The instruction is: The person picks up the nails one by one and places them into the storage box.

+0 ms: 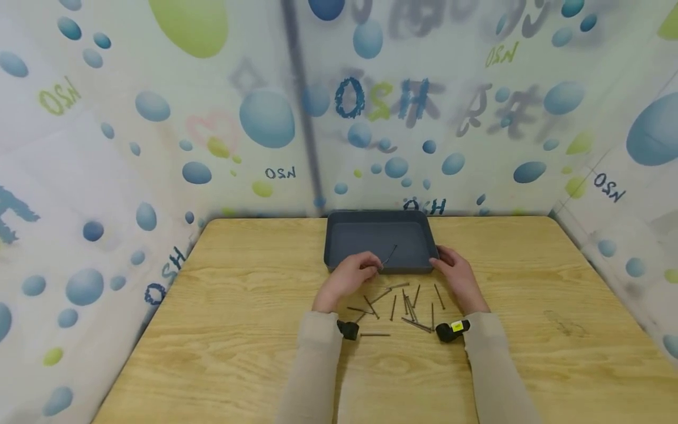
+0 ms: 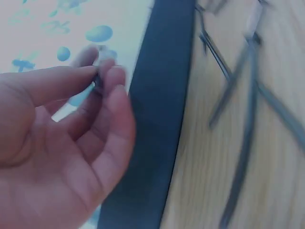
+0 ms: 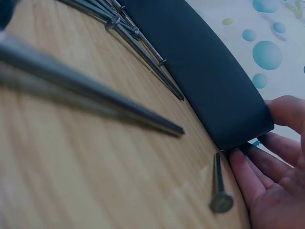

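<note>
A dark grey tray [image 1: 339, 242] sits at the far middle of the wooden table [image 1: 238, 330]. My left hand [image 1: 371, 266] hovers at its front rim and pinches a thin nail [image 1: 390, 254] that reaches over the tray's floor. In the left wrist view, thumb and fingers [image 2: 107, 78] close on a small dark piece beside the tray's wall [image 2: 162, 119]. My right hand [image 1: 447, 265] grips the tray's front right corner, with fingers [image 3: 267, 176] round the wall [image 3: 205, 71]. Several loose nails [image 1: 405, 303] lie on the table between my wrists.
Nails lie close to the tray's front wall [image 3: 143, 45], and one nail [image 3: 219, 186] rests by my right fingers. Another single nail [image 1: 375, 334] lies nearer me. Patterned sheets wall the table [image 1: 556, 353] at the back and both sides.
</note>
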{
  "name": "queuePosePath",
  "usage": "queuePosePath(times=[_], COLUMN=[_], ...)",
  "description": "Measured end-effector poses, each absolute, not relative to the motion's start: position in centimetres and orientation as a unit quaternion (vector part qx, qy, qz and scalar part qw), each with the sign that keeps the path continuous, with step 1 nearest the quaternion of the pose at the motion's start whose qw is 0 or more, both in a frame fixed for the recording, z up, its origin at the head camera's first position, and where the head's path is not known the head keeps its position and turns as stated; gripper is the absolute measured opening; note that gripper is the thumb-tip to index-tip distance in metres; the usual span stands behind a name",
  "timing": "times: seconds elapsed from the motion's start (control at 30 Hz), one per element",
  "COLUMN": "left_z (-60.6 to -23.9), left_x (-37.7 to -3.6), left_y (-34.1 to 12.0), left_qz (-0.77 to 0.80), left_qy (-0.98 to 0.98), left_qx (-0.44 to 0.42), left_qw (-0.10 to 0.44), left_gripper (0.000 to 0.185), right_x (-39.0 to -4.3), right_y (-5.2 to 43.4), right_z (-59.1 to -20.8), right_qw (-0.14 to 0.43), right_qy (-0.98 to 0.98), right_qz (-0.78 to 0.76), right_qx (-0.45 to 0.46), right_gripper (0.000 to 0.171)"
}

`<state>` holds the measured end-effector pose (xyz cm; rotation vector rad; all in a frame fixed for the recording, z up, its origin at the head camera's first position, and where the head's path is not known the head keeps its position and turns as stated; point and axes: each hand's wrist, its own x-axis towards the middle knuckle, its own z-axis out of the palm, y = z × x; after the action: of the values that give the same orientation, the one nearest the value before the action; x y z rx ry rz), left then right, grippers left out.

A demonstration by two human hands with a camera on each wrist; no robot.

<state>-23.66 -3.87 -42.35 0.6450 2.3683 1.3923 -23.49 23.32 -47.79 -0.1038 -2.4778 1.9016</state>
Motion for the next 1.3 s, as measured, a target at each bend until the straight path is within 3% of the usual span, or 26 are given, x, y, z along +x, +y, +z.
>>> queuePosePath(times=[0.4, 0.6, 0.93, 1.3], left_z=[-42.6, -43.3, -43.3, -42.4], left_x=[-24.9, -25.7, -27.5, -28.9], left_y=[-2.8, -2.8, -2.5, -2.1], left_qz=[0.520, 0.510, 0.496, 0.488], left_qy=[0.831, 0.841, 0.848, 0.836], left_qx=[0.176, 0.161, 0.134, 0.098], left_qw=[0.087, 0.080, 0.128, 0.230], left_gripper=[0.033, 0.038, 0.043, 0.046], right_x=[-23.4, -23.5, -23.6, -23.5], right_y=[23.5, 23.2, 23.1, 23.1], right_z=[-47.8, -48.1, -47.6, -47.7], right_qw=[0.013, 0.008, 0.008, 0.001], right_qy=[-0.790, -0.793, -0.792, -0.790], right_qz=[0.611, 0.608, 0.608, 0.611], right_qx=[-0.036, -0.037, -0.052, -0.045], right_gripper=[0.054, 0.055, 0.056, 0.056])
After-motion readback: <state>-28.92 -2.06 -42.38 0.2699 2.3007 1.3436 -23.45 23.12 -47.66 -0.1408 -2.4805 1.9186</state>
